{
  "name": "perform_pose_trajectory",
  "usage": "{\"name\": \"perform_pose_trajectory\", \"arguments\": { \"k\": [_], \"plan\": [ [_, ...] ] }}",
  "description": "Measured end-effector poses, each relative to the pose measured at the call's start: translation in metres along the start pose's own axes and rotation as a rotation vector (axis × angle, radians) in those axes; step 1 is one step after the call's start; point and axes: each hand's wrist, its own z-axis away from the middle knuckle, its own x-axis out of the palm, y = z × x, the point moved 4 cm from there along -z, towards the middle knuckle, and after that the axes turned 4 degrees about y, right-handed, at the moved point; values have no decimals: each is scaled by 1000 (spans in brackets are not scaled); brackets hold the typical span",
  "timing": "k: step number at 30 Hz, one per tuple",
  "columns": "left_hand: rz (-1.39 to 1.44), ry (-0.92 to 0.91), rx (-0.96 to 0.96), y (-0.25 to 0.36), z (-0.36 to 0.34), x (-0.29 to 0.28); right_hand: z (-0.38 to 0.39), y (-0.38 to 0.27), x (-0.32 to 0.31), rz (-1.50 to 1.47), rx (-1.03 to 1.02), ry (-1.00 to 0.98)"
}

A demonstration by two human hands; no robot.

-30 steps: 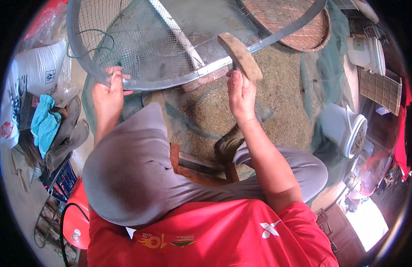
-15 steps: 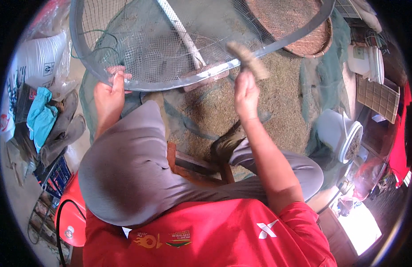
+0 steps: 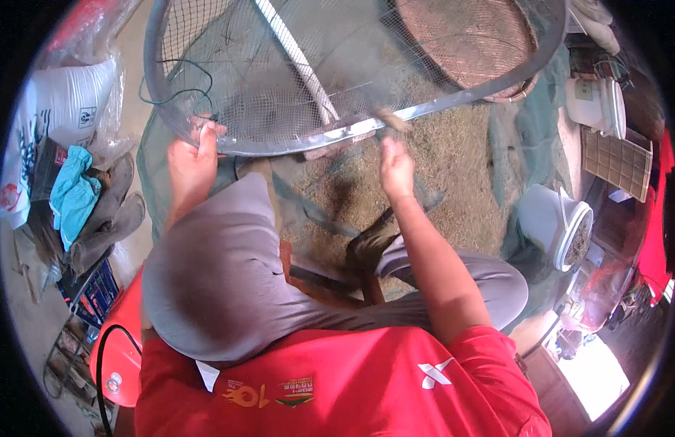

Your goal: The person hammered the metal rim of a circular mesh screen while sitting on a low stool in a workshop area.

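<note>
My left hand [image 3: 193, 166] is closed around the near left rim of a large round sieve [image 3: 268, 148], which has a grey hoop and wire mesh. The sieve is held tilted in front of me, and a pale pole [image 3: 297, 62] shows across its mesh. My right hand [image 3: 397, 169] is closed, just below the near right part of the rim. From it a short, thick tan tool [image 3: 393, 121] reaches up at the rim; it is smeared by motion, so its exact kind cannot be made out. Brownish grain-like material [image 3: 454, 160] lies on green netting [image 3: 501, 149] below.
A round woven tray [image 3: 472, 47] lies at the far right. On the right stand a white bucket [image 3: 552, 226] and a white tub [image 3: 596, 102]. Boots [image 3: 108, 222], a turquoise cloth [image 3: 73, 193] and a white sack [image 3: 79, 98] are on the left. My grey-trousered knees are below the sieve.
The sieve and my left hand have shifted to the right and slightly down in the picture. The tan tool has moved down and left to the rim, and my right hand has turned.
</note>
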Motion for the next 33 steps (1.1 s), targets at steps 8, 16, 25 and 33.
{"name": "perform_pose_trajectory", "arguments": {
  "k": [8, 16, 25, 33],
  "plan": [
    [66, 35, -98, -26, -1, 5, -24, -34, -27, -440, 97, -12],
    [63, 22, -67, -4, -3, 1, -22, 14, 9, 188, 234, -119],
    [-51, 125, 0, -23, 5, -33, -14, -58, -31, -351, 114, -81],
    [-93, 155, 103, 12, -1, -30, -21, -1, 20, 172, 164, -219]
  ]
}}
